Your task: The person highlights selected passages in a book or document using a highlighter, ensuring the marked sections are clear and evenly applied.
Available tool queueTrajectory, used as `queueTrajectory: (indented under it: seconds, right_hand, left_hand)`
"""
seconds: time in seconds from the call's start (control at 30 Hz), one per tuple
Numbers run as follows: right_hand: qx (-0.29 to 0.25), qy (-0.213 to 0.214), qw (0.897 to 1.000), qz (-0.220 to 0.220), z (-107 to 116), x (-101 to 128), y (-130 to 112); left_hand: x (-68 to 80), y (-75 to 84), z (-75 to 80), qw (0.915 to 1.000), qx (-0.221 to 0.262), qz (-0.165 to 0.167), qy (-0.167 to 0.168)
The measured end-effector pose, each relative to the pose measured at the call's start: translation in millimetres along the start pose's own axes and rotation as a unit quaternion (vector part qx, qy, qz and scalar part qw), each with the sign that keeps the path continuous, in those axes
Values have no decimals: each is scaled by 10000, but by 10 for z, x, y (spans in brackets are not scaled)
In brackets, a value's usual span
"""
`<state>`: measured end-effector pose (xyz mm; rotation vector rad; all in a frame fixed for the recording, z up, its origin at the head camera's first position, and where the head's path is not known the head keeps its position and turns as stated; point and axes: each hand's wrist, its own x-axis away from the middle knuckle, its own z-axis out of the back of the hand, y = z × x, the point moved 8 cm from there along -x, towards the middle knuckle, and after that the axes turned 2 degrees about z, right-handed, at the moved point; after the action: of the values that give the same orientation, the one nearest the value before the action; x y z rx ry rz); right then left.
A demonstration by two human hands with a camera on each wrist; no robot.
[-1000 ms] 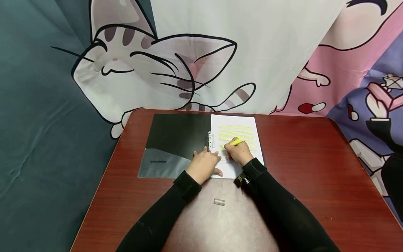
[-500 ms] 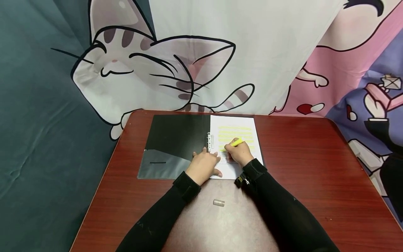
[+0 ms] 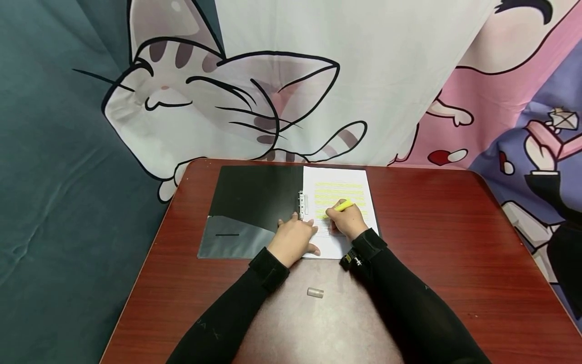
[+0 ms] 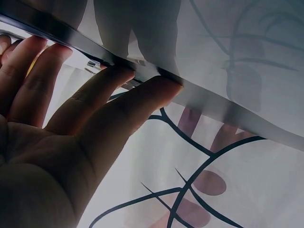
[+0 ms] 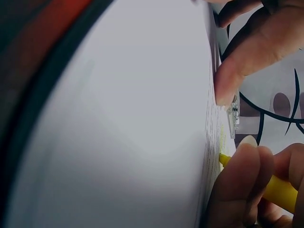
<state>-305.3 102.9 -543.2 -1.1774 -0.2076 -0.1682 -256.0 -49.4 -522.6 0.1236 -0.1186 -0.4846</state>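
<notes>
A yellow highlighter is pinched in my right hand, its tip on the white printed sheet. Yellow bands cover the lines above that tip. In the right wrist view the highlighter shows between thumb and fingers, its tip meeting the page. My left hand rests with spread fingers across the spine of the black folder and the sheet's left edge. The left wrist view shows the left hand's fingertips pressing on the folder's surface.
A metal clip lies along the folder's spine. The folder's left side has a clear pocket. A small grey cylinder lies on the reddish-brown table in front of the folder. A printed curtain hangs behind.
My right hand has shifted slightly to the right along the line with the highlighter. My left hand stays in place on the folder.
</notes>
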Motion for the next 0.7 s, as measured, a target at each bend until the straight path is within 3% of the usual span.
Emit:
queueTrajectory:
  seconds: [0.47,0.7]
  right_hand:
    - [-11,21,10000,-11,73,-21,19]
    - [31,-27,10000,32,96,-15,29]
  left_hand:
    - [-30,-16,-27,10000,40,21,-19]
    - [-179,-144,-348,9996,158,-76,241]
